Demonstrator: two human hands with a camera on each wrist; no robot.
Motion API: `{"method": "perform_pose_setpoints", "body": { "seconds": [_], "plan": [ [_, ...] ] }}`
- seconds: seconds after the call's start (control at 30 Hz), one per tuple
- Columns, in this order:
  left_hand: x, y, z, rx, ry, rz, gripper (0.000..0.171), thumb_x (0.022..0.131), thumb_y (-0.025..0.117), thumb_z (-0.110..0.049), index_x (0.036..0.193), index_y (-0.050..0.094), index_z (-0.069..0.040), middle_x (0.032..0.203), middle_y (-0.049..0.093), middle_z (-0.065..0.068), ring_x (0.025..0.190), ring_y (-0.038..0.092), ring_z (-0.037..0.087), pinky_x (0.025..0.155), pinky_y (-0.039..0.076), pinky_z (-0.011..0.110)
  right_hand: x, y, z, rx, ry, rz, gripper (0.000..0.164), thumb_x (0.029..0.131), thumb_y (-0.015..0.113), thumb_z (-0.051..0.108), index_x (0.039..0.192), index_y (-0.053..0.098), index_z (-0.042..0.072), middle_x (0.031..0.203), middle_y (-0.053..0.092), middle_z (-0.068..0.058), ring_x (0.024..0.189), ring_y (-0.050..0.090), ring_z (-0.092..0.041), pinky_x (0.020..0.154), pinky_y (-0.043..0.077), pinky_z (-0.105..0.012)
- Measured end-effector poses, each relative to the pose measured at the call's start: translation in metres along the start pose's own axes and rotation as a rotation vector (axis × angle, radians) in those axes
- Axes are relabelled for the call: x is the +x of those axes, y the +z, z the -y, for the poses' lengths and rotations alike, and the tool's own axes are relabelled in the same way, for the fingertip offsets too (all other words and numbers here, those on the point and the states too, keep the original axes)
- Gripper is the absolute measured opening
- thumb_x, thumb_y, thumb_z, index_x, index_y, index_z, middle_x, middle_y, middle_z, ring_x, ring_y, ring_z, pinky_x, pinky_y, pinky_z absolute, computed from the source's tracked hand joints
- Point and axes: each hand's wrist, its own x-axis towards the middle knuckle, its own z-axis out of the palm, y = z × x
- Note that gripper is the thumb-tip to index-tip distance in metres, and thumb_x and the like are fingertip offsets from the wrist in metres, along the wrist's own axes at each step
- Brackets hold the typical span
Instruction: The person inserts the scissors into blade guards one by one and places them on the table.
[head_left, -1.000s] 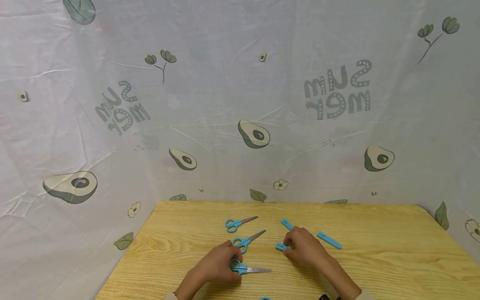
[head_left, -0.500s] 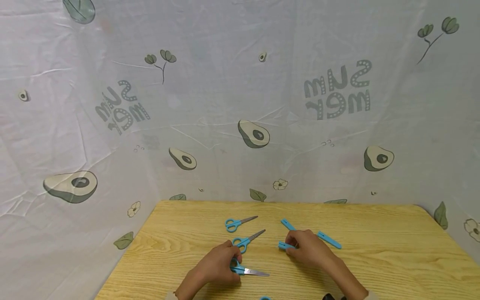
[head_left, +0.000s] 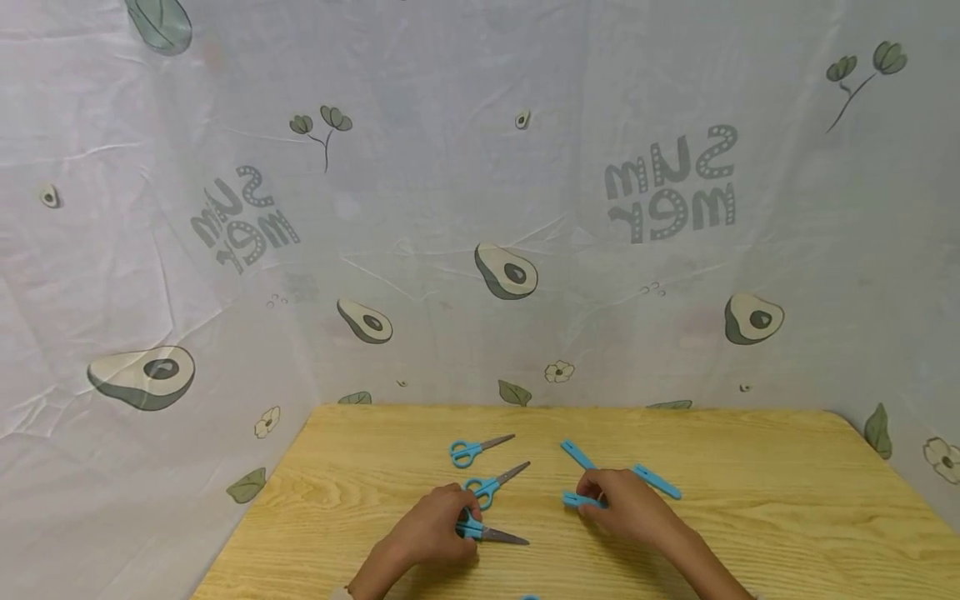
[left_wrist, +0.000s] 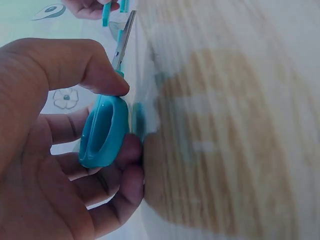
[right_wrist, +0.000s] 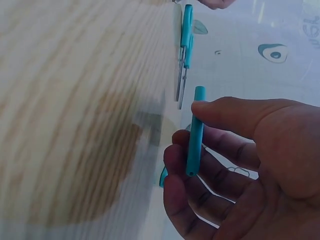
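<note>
My left hand point(head_left: 431, 529) pinches the light-blue handles of a pair of scissors point(head_left: 504, 536) low over the table, the closed blades pointing right. In the left wrist view, thumb and fingers hold the handle loops point(left_wrist: 120, 120). To the right, my right hand point(head_left: 626, 504) holds a slim light-blue blade cover point(head_left: 573, 500) between thumb and fingers, its slotted end towards the scissors. The right wrist view shows the whole cover point(right_wrist: 196, 135), apart from the blades. Two more scissors lie farther back, one in the middle point(head_left: 487, 486) and one behind it point(head_left: 472, 450).
Behind my right hand lie two more blue covers, one at the back point(head_left: 576, 453) and one to the right point(head_left: 657, 482). A small blue piece point(head_left: 530, 597) shows at the bottom edge. A printed curtain point(head_left: 450, 208) hangs around the wooden table point(head_left: 780, 500).
My right hand has moved slightly right with its blade cover. In my left hand, the scissors have turned a little, their tips drawn slightly leftward. The dark object at the bottom edge has left view.
</note>
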Motion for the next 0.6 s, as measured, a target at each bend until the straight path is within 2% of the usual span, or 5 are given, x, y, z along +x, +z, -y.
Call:
{"method": "perform_pose_setpoints", "body": {
  "seconds": [0.13,0.3,0.43,0.6],
  "plan": [
    [0.000,-0.001,0.002,-0.091,-0.054,-0.002,0.023,0.082,0.082,-0.006,0.097,0.069,-0.019,0.095,0.069,-0.009,0.086,0.059,0.005,0.074,0.051,0.023,-0.008,-0.002,-0.005,0.010,-0.011,-0.001,0.012,0.096,0.081,0.017,0.107,0.075,0.014,0.101,0.074,0.005,0.088,0.067,-0.010,0.073,0.055,-0.026],
    [-0.001,-0.003,0.006,-0.183,-0.069,0.000,0.023,0.087,0.081,-0.008,0.103,0.070,-0.019,0.107,0.077,0.001,0.099,0.071,0.014,0.078,0.057,0.028,-0.021,-0.006,-0.012,0.066,-0.012,0.018,0.015,0.096,0.081,0.018,0.109,0.075,0.013,0.101,0.074,0.005,0.086,0.065,-0.005,0.072,0.055,-0.023],
    [-0.001,-0.004,0.009,-0.237,-0.073,0.000,0.016,0.093,0.079,-0.014,0.104,0.071,-0.020,0.108,0.075,0.000,0.096,0.068,0.009,0.079,0.056,0.027,-0.031,-0.009,-0.017,0.108,-0.006,0.022,0.014,0.097,0.081,0.018,0.108,0.074,0.013,0.100,0.073,0.004,0.085,0.063,-0.002,0.072,0.054,-0.023],
    [0.000,-0.007,0.009,-0.327,-0.063,0.004,0.009,0.099,0.076,-0.017,0.107,0.072,-0.016,0.100,0.069,-0.002,0.084,0.059,0.005,0.074,0.051,0.025,-0.041,-0.015,-0.023,0.086,-0.011,-0.020,0.014,0.095,0.082,0.018,0.107,0.075,0.014,0.097,0.072,0.006,0.083,0.062,0.001,0.072,0.055,-0.022]
  ]
}}
